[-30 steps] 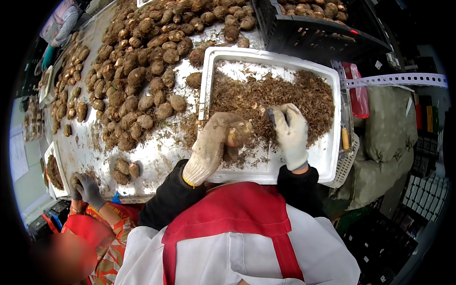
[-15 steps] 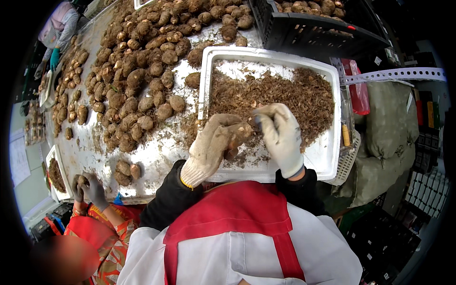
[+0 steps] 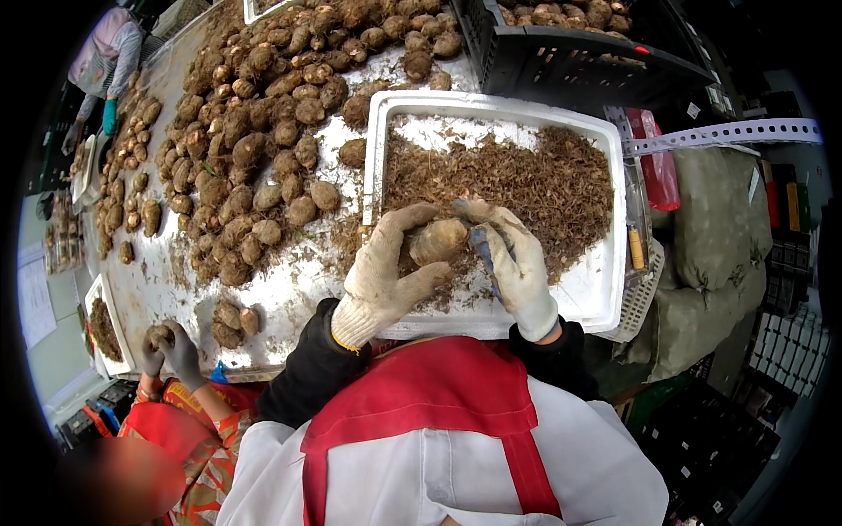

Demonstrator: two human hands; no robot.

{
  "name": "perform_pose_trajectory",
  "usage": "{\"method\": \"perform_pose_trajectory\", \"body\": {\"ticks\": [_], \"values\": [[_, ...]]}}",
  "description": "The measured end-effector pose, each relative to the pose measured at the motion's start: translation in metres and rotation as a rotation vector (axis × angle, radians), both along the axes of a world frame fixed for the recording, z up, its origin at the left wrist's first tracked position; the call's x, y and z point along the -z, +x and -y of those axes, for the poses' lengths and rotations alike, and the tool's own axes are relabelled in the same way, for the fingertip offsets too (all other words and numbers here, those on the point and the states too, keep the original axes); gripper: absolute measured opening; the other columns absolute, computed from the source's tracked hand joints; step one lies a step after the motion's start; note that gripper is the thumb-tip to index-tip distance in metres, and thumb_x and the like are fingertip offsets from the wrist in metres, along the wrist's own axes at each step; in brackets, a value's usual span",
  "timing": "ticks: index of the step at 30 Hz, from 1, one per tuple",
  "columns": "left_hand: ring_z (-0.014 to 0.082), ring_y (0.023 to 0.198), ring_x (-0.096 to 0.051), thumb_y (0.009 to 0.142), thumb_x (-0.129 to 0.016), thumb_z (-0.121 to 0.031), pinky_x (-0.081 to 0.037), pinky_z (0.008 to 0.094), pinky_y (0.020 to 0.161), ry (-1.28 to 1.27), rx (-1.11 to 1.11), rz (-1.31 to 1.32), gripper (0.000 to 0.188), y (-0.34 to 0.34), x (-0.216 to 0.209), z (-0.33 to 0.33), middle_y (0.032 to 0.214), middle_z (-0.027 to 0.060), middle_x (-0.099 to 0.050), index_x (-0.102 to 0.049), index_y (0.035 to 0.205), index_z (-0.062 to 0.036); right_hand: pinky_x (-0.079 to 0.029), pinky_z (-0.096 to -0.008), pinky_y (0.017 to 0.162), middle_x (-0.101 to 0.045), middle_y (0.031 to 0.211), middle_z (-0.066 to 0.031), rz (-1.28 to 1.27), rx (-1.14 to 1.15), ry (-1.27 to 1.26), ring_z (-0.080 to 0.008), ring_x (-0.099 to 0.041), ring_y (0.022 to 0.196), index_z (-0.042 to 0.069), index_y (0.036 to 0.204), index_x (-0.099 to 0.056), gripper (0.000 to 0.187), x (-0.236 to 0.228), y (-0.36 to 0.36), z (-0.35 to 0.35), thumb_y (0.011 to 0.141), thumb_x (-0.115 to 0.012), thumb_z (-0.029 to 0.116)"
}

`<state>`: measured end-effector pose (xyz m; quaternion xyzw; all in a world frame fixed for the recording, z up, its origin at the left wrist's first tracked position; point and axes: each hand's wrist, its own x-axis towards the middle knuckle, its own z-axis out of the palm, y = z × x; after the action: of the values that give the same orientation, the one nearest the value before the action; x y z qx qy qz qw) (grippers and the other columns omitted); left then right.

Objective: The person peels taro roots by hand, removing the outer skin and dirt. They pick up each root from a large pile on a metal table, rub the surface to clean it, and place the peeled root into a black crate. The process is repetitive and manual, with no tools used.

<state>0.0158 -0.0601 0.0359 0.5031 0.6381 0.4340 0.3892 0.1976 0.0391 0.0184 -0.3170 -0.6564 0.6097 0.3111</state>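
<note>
Head view: our left hand (image 3: 386, 276) is curled around a brown tuber (image 3: 437, 240) over the near edge of the white tray (image 3: 605, 289) of peelings (image 3: 526, 180). Our right hand (image 3: 513, 259) is closed on a blue-handled tool (image 3: 482, 250) against it. We judge trimming is underway; turning the tuber seems next.

Knitted cotton gloves cover the left hand (image 3: 383, 276) and right hand (image 3: 517, 263); rough, earthy tuber (image 3: 437, 241); smooth white plastic tray (image 3: 605, 289)

Brown tuber (image 3: 437, 240); dirty white knit gloves; white tray (image 3: 605, 289), brown trimmings (image 3: 544, 180); red apron straps (image 3: 438, 394).
</note>
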Motion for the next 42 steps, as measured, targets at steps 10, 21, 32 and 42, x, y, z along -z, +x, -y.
{"method": "perform_pose_trajectory", "body": {"ticks": [10,21,32,42], "values": [[0.0233,0.11,-0.064,0.082,-0.076,-0.003,-0.05,0.0327,0.097,0.005,-0.101,-0.024,0.041,0.015,-0.006,0.001,0.125,0.0115,-0.062,-0.068,0.122,0.0004,-0.049,-0.0301,0.096,-0.062,0.125,-0.0107,-0.101,0.029,-0.237,-0.0184,-0.062,0.11,-0.005,0.128,-0.062,0.036,0.003,-0.01,0.021,0.103,-0.054,0.02],[0.0107,0.087,-0.059,0.102,-0.059,-0.017,-0.048,0.0251,0.077,-0.273,-0.214,0.342,0.024,0.006,0.004,-0.006,0.102,0.0062,-0.066,-0.071,0.107,0.004,-0.049,-0.0315,0.094,-0.067,0.114,-0.0143,0.059,-0.021,-0.131,-0.0192,-0.063,0.107,-0.008,0.123,-0.063,0.034,0.006,-0.005,0.028,0.103,-0.055,0.019],[0.0105,0.088,-0.062,0.096,-0.066,-0.008,-0.052,0.0248,0.077,-0.249,-0.064,0.385,0.019,-0.002,0.005,-0.001,0.097,0.0069,-0.067,-0.061,0.11,0.0029,-0.05,-0.0326,0.084,-0.065,0.104,-0.0158,0.072,0.046,-0.045,-0.0254,-0.064,0.091,-0.005,0.121,-0.067,0.029,0.012,-0.01,0.028,0.1,-0.057,0.013],[0.0046,0.076,-0.051,0.103,-0.058,-0.011,-0.042,0.0207,0.066,-0.233,-0.236,0.542,0.013,0.008,0.032,-0.001,0.084,-0.0027,-0.059,-0.062,0.096,-0.0005,-0.049,-0.0258,0.078,-0.065,0.099,-0.0114,0.05,-0.014,-0.236,-0.0148,-0.062,0.087,-0.009,0.118,-0.066,0.033,0.006,-0.003,0.022,0.106,-0.053,0.019]]}}
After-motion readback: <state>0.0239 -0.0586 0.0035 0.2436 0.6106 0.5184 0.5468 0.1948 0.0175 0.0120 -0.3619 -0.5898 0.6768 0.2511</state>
